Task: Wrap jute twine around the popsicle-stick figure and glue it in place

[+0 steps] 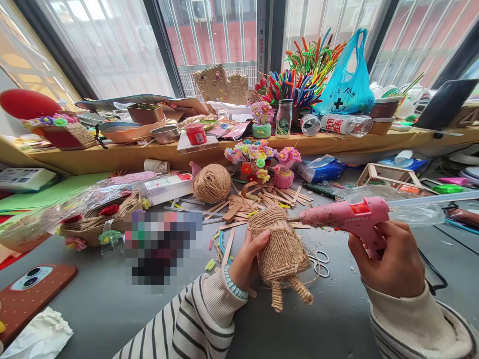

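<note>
My left hand (250,259) is closed around the side of a twine-wrapped craft body (282,254), thumb across its front. Two twine-wrapped legs stick out at its lower end, and a bare strip of wooden sticks shows between the wraps near the top. A pink hot glue gun (348,219) is gripped in my right hand (391,262), with a clear glue stick out of its back. Its nozzle points left and meets or nearly meets the body's upper edge. Behind the body, partly hidden, lie scissors (321,263) with white handles.
A ball of twine (211,183) and scattered wooden craft sticks (239,204) lie just beyond my hands. Pipe-cleaner flowers (287,158) stand behind them. A phone (37,289) and crumpled tissue (41,334) are at the left. A crowded ledge (149,155) runs below the windows.
</note>
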`<state>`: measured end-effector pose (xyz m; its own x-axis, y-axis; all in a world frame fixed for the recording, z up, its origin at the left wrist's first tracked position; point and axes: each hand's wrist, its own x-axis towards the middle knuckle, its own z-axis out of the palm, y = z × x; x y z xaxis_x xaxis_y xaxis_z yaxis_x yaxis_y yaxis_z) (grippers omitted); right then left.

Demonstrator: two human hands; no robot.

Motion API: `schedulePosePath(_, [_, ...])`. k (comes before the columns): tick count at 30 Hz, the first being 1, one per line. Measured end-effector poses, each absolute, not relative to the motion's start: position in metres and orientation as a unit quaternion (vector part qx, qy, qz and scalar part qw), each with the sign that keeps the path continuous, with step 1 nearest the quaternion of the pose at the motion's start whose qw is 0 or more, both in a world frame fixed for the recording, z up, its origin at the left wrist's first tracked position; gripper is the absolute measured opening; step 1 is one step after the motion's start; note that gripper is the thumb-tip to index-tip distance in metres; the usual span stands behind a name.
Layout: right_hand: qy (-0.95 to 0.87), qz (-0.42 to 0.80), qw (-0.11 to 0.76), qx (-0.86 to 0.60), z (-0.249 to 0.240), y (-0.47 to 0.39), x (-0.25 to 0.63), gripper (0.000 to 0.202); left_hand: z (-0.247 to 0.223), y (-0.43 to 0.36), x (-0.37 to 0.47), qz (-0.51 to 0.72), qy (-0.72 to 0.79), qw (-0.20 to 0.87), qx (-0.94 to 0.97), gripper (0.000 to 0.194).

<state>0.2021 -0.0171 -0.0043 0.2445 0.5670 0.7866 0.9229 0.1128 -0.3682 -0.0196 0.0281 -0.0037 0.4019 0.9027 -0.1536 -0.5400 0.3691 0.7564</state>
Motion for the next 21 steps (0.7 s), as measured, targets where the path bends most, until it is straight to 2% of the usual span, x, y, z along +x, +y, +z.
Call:
schedulePosePath(6, [-0.564,-0.22,0.493,-0.625,-0.0038,-0.0163,0.1995,0.018,-0.0039,0.0286,-0.0194,0.47,0.275,0.778,0.314,0.051])
schedulePosePath(12, [-0.565,-0.204,0.486,-0.634,-0.0051,-0.0161,0.2003,0.015,-0.0042,0.0283,-0.0193,0.475,0.275,0.773,0.318,0.046])
schedulePosePath(21, [-0.585,-0.257,0.48,-0.602,-0.0072,-0.0161,0.1991,0.021,-0.0038,0.0285,-0.019,0.475,0.285,0.768,0.32,0.056])
